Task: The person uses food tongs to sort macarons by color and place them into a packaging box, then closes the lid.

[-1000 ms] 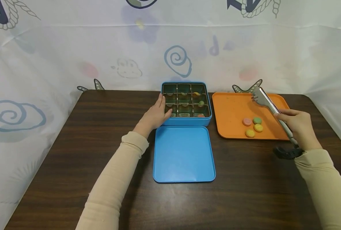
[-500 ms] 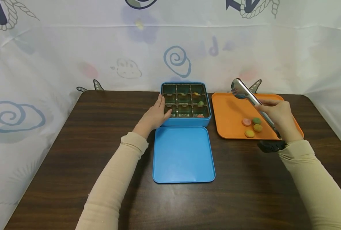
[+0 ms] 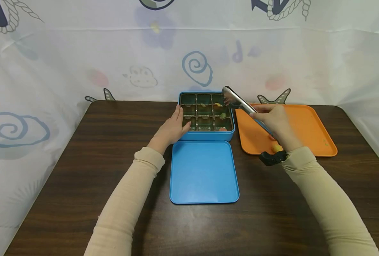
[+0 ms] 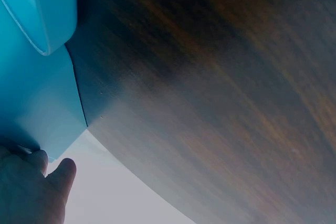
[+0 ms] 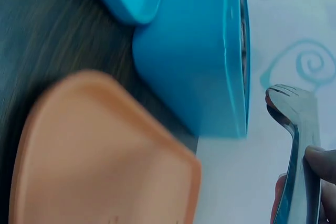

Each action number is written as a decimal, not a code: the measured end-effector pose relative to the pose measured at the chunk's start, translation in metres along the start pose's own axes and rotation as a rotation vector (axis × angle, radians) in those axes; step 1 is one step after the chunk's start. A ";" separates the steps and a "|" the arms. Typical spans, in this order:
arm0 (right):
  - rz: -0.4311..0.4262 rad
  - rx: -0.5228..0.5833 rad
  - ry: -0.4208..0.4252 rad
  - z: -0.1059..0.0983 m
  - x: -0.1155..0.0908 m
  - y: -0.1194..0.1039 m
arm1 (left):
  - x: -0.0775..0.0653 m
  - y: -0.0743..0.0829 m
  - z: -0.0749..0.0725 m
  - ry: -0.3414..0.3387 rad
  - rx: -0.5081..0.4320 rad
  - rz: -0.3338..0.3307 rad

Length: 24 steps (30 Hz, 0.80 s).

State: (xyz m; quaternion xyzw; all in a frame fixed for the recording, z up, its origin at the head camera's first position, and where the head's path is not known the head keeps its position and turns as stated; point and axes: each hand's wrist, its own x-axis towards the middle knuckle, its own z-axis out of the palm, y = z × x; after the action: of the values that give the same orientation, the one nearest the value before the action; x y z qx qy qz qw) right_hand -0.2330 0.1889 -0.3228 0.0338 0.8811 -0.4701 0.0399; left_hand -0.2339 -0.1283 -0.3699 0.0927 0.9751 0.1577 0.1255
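Observation:
My left hand (image 3: 171,128) rests with straight fingers on the left rim of a blue box (image 3: 205,136) fitted with a divided insert. Along the insert's right column lie a yellow piece (image 3: 218,105), a green round piece (image 3: 223,116) and a pink piece (image 3: 223,129). My right hand (image 3: 277,122) grips metal tongs (image 3: 248,108), whose head hangs above the box's back right corner. In the right wrist view, the tongs' tips (image 5: 286,100) look close together; a reddish edge shows there, but I cannot tell what it is.
An orange tray (image 3: 314,131) lies right of the box. On it a yellow macaron-like piece (image 3: 277,148) shows partly beneath my wrist, near a pink one (image 3: 271,138). A blue lid (image 3: 204,172) lies in front of the box. A printed cloth (image 3: 112,53) hangs behind the table.
My right hand has carried the tongs leftward from over the tray to the box, and the arm now covers most of the pieces on the tray. My left hand has stayed put.

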 end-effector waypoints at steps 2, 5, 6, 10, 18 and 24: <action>-0.011 -0.008 -0.021 0.009 0.001 -0.005 | 0.000 0.000 0.000 0.004 0.002 -0.003; -0.035 -0.036 -0.040 0.020 0.002 -0.009 | 0.000 -0.001 0.001 0.005 0.001 -0.006; -0.040 -0.047 -0.042 0.024 0.003 -0.010 | 0.000 -0.001 0.001 0.005 0.001 -0.006; -0.049 -0.056 -0.045 0.036 0.004 -0.012 | 0.000 -0.001 0.001 0.000 -0.001 -0.007; -0.085 -0.084 -0.049 0.048 0.008 -0.014 | 0.001 -0.001 0.000 0.003 -0.011 0.006; -0.079 -0.080 -0.115 0.050 0.008 -0.014 | 0.001 -0.001 0.000 -0.006 -0.021 0.014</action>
State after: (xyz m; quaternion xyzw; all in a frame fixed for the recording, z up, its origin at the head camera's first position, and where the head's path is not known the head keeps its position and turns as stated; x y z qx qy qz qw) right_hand -0.2399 0.1400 -0.3395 -0.0296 0.8961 -0.4368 0.0732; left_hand -0.2348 -0.1293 -0.3709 0.0989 0.9723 0.1685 0.1283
